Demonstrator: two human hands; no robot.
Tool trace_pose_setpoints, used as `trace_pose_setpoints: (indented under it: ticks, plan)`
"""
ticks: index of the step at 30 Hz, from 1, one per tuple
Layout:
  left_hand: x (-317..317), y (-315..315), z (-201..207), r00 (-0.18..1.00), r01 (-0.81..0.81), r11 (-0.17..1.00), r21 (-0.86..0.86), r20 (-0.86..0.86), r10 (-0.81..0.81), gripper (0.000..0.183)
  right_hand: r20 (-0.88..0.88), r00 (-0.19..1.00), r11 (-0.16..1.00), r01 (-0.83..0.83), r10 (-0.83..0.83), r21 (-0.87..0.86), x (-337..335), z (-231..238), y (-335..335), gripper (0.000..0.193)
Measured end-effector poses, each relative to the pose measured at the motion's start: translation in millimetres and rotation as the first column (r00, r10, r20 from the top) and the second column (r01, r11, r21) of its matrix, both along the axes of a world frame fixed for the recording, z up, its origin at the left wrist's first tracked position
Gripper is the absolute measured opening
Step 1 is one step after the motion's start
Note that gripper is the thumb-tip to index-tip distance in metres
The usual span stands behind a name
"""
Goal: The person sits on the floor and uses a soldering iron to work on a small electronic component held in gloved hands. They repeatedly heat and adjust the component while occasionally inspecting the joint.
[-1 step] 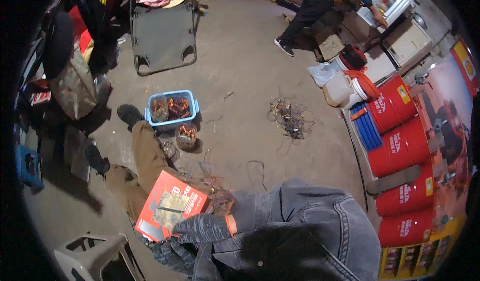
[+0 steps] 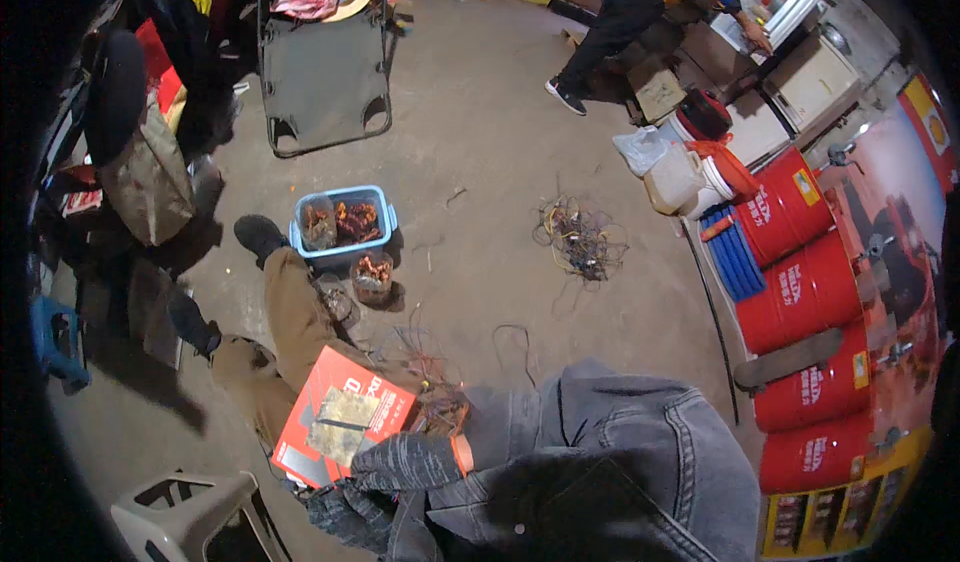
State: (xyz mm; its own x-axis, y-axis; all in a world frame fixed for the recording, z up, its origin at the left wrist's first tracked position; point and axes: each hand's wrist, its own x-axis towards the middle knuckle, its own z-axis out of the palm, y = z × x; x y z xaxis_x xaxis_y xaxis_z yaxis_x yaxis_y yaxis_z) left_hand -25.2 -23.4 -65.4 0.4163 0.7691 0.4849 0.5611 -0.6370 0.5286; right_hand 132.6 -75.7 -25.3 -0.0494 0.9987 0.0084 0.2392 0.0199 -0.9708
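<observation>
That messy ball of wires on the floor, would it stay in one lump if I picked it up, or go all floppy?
The tangle of wires would probably sag and dangle, since thin loose loops stick out all round it. It likely lifts mostly as one clump, because the strands look knotted together. It seems light for its size: the concrete floor shows through the gaps.

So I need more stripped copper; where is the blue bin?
In the head view, the blue bin sits on the concrete floor left of centre, just beyond the person's outstretched shoe, with a small clear container beside it.
</observation>
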Motion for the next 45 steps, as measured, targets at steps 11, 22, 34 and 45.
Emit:
trace_pose_setpoints:
  ticks: [11, 22, 34, 45]
  plan:
    - [-32, -22, 17, 0.941, -0.246, 0.946, -0.21, 0.184, 0.285, 0.024, 0.466, 0.878, 0.942, -0.243, 0.113, 0.23, 37, 33, -17, 0.034]
    - [-142, -23, 34, 0.689, -0.473, 0.879, 0.055, -0.599, 0.408, 0.06, 0.284, 0.953, 0.975, -0.044, 0.107, -0.218, 28, 80, 18, 0.022]
    - [-32, 17, 107, 0.891, 0.454, 0.785, -0.421, 0.2, -0.408, 0.026, 0.41, 0.892, 0.982, -0.173, 0.191, -0.08, 33, 77, -1, 0.026]
    - [-25, 11, 93, 0.856, 0.514, 0.458, -0.725, 0.462, -0.231, 0.022, 0.516, 0.799, 0.943, -0.328, 0.308, -0.056, 47, 78, 5, 0.033]
